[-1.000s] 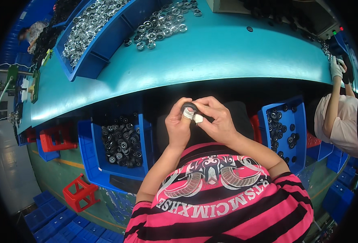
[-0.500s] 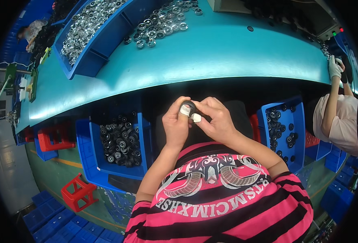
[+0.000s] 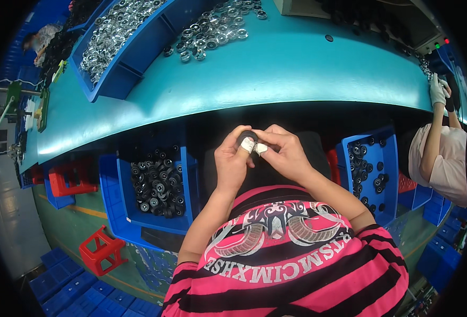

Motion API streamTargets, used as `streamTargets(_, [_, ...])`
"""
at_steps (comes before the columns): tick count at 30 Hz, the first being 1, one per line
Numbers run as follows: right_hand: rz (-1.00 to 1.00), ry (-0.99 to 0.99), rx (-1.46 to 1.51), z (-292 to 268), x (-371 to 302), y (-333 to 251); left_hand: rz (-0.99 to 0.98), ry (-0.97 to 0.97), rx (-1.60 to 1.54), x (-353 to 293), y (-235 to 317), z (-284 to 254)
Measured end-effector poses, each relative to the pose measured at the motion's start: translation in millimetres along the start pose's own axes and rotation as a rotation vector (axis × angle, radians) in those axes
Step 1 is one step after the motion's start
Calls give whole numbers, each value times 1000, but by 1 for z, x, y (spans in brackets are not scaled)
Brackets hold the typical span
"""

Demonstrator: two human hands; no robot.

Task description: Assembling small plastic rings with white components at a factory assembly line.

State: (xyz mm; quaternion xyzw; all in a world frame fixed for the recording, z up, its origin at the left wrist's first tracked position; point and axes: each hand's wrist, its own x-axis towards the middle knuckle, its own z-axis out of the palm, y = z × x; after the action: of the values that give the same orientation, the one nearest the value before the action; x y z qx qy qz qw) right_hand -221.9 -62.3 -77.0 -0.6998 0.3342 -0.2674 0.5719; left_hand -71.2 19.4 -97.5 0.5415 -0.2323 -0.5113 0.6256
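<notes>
In front of my torso, below the table's near edge, my two hands meet around a small black wheel-like ring (image 3: 247, 135). My left hand (image 3: 230, 162) grips it with the fingers curled behind and the thumb against its near side. My right hand (image 3: 286, 154) pinches its right side between thumb and fingers. Both thumbs have white wrapping on their tips. The thumbs and fingers cover much of the ring, so its centre is hidden.
A blue bin (image 3: 192, 182) of black wheels (image 3: 159, 186) sits to my left, another blue bin (image 3: 390, 158) with wheels to my right. On the turquoise table (image 3: 276, 68) are a blue bin (image 3: 120, 79) of clear hubs and loose hubs (image 3: 212, 31). A gloved co-worker (image 3: 438, 153) sits far right.
My left thumb has moved down and right over the ring, nearer the right thumb. The ring's opening, seen before, is now mostly covered. Both hands still hold it in nearly the same place.
</notes>
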Motion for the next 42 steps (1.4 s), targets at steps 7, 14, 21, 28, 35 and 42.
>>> streamTargets(7, [200,-43,305,-9,5,18,-29,-154,-19,-5,9,2])
streamTargets(14, [281,-29,429,-10,3,14,-27,-153,34,-3,8,1])
streamTargets(21, [-280,247,-239,-93,18,-49,9,29,136,-16,21,-78])
streamTargets(28, [-231,288,-245,-124,48,-75,80,176,94,-28,39,-101])
streamTargets(35, [-83,-213,6,-1,18,-41,81,-4,82,-24,34,-38])
streamTargets(42, [202,-133,279,5,14,2,-17,-4,-57,-22,20,-23])
